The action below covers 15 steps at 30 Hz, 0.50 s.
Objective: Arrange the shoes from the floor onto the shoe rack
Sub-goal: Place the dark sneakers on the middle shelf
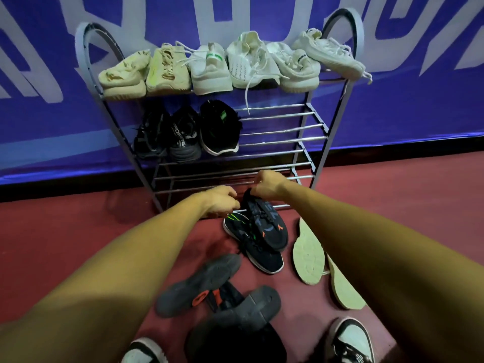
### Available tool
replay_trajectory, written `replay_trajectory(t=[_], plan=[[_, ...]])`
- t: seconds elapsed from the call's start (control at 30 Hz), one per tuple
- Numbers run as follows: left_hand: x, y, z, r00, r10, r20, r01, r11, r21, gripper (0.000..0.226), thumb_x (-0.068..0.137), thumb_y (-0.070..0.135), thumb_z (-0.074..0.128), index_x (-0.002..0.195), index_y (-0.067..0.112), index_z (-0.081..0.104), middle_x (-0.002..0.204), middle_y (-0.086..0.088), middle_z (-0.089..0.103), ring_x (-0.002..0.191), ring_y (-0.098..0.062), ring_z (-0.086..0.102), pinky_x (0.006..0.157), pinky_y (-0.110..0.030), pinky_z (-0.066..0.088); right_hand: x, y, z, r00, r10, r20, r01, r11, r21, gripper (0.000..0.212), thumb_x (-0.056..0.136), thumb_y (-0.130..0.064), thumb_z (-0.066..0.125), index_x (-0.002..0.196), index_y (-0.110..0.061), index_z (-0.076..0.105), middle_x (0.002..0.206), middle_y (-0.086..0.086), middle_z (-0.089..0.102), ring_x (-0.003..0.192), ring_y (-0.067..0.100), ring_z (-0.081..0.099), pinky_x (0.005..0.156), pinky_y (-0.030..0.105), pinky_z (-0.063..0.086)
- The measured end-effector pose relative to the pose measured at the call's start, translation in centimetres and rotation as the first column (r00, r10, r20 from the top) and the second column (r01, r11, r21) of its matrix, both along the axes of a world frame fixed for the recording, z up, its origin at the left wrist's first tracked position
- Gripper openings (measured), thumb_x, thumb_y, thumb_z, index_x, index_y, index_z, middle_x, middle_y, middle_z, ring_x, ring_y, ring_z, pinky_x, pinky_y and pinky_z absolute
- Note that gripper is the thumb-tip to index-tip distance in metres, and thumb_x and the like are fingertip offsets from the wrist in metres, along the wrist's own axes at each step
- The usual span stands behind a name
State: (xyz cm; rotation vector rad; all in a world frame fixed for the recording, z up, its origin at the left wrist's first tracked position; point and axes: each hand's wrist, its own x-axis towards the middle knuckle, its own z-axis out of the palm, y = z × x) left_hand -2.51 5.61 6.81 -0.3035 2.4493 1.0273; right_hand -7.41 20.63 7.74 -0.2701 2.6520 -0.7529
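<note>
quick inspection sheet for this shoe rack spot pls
surface: red floor, shoes scattered near the rack
job's things: metal shoe rack; six pale shoes on the top shelf; three dark shoes at the left of the middle shelf; lower bars bare where seen; navy shoe and black green-marked shoe at the rack's foot
clutter: grey upturned shoes and cream upturned soles on the floor
grippers: right hand grips the navy shoe's heel; left hand curled at the black green-marked shoe, grip unclear
cables: nothing seen
surroundings: blue banner behind the rack; worn black-and-white shoes at the bottom edge
</note>
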Motion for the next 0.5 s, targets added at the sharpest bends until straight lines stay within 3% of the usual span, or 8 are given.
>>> replay_trajectory(t=[0.13,0.2,0.23,0.33,0.4,0.5], plan=[[-0.4,0.9,-3.6,1.000,0.000,-0.002,0.000,0.998,-0.063,0.030,0.093,0.017,0.056,0.123,0.016,0.055,0.084,-0.003,0.057,0.063,-0.014,0.047,0.049,-0.021,0.030,0.5,1.0,-3.4,0.997,0.028,0.073,-0.034,0.996,0.085,0.021,0.090,-0.018,0.057,0.069,-0.013,0.057,0.078,0.009,0.059,0.076,0.026,0.055,0.059,0.026,0.039],[-0.4,1.6,-5.8,0.999,-0.031,0.027,0.033,0.997,-0.068,0.023,0.094,0.012,0.054,0.118,0.012,0.057,0.079,-0.003,0.055,0.059,-0.012,0.044,0.042,-0.017,0.031,0.5,1.7,-6.3,0.994,0.006,0.105,-0.017,0.994,0.105,0.014,0.089,-0.017,0.058,0.088,-0.006,0.067,0.091,0.015,0.064,0.080,0.026,0.056,0.060,0.027,0.040],[-0.4,1.8,-7.0,0.998,-0.040,0.047,0.043,0.997,-0.066,0.019,0.095,0.009,0.053,0.113,0.012,0.057,0.074,-0.002,0.052,0.056,-0.012,0.042,0.037,-0.016,0.030,0.5,2.0,-8.0,0.992,-0.023,0.125,0.011,0.995,0.098,0.023,0.089,-0.019,0.059,0.102,-0.003,0.069,0.101,0.019,0.067,0.083,0.027,0.058,0.060,0.028,0.042],[-0.3,2.3,-10.5,0.995,-0.032,0.095,0.038,0.997,-0.070,0.015,0.093,0.005,0.051,0.104,0.015,0.051,0.068,-0.003,0.051,0.051,-0.015,0.045,0.036,-0.015,0.027,0.9,2.5,-12.7,0.984,-0.067,0.167,0.048,0.992,0.114,0.037,0.094,-0.029,0.056,0.117,-0.002,0.066,0.119,0.020,0.067,0.107,0.034,0.062,0.079,0.029,0.045],[-0.3,2.6,-12.6,0.990,-0.031,0.136,0.041,0.997,-0.066,0.017,0.093,0.007,0.053,0.107,0.016,0.054,0.070,-0.002,0.053,0.051,-0.014,0.047,0.036,-0.013,0.028,1.1,2.6,-15.1,0.967,-0.083,0.242,0.055,0.991,0.122,0.034,0.090,-0.028,0.058,0.110,-0.002,0.069,0.110,0.019,0.070,0.105,0.034,0.065,0.081,0.030,0.048],[-0.8,3.1,-15.4,0.978,-0.044,0.202,0.051,0.998,-0.030,0.031,0.093,0.012,0.054,0.124,0.015,0.054,0.080,-0.007,0.059,0.055,-0.016,0.050,0.042,-0.016,0.032,1.1,2.2,-17.4,0.946,-0.071,0.316,0.040,0.994,0.106,0.019,0.083,-0.020,0.057,0.081,-0.004,0.067,0.075,0.012,0.069,0.083,0.030,0.067,0.059,0.023,0.048]])
